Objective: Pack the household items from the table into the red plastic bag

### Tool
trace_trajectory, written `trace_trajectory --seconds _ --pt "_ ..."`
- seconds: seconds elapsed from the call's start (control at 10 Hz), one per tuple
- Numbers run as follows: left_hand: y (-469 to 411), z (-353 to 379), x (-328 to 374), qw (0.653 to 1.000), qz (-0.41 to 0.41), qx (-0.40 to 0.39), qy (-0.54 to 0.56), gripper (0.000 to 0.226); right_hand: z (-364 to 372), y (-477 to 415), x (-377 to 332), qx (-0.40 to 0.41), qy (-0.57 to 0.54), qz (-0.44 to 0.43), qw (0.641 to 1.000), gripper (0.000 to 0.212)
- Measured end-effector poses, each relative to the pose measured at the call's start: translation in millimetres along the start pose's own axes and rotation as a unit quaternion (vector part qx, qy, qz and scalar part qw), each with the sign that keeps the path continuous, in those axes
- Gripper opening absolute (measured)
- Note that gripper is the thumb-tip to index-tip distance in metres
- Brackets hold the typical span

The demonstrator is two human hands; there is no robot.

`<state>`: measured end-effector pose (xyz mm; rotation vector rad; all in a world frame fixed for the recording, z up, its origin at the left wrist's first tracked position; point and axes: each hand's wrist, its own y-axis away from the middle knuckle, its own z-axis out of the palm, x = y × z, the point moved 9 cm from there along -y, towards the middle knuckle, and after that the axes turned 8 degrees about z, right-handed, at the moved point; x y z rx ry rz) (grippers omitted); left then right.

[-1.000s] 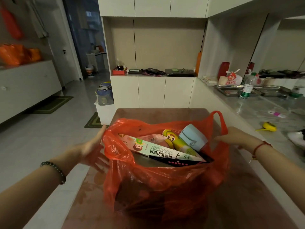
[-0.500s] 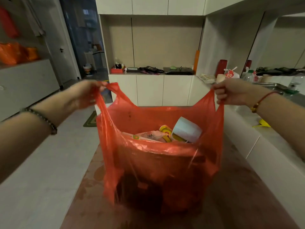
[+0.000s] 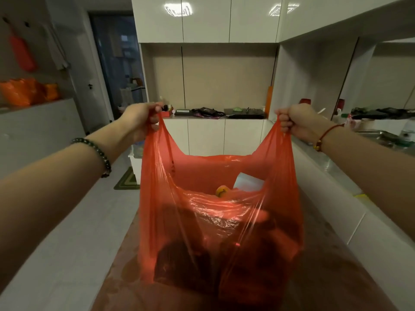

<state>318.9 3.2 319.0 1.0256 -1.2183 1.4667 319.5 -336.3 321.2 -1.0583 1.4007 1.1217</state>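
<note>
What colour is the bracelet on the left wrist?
Dark, nearly black beads with a greenish sheen: the bracelet shows in the head view, the only one.

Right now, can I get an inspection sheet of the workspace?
Surface: brown table, no loose items seen on it.
Job's things: red bag held up by both handles; white roll and yellow item showing inside, darker shapes below unclear.
Clutter: counter on the right with small things; dark items on far shelf.
Grippers: left hand and right hand each fisted on a handle.
Cables: nothing seen.
Surroundings: white cabinets, orange bags on the left.
</note>
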Motion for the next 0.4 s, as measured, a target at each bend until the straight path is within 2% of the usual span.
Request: trace_trajectory --seconds 0.1,0.3,0.4 --pt "-11 -3 -8 1.000 0.011 0.007 0.014 0.026 1 -7 1 0.003 0.017 -0.015 1.000 0.029" --pt "-5 2 -22 0.995 0.000 -0.049 -0.083 0.025 -4 -9 22 -0.011 0.113 0.022 0.993 0.011" --pt "2 2 -27 0.994 -0.009 -0.063 -0.088 0.025 -12 0 26 -0.001 0.199 0.030 0.980 0.020"
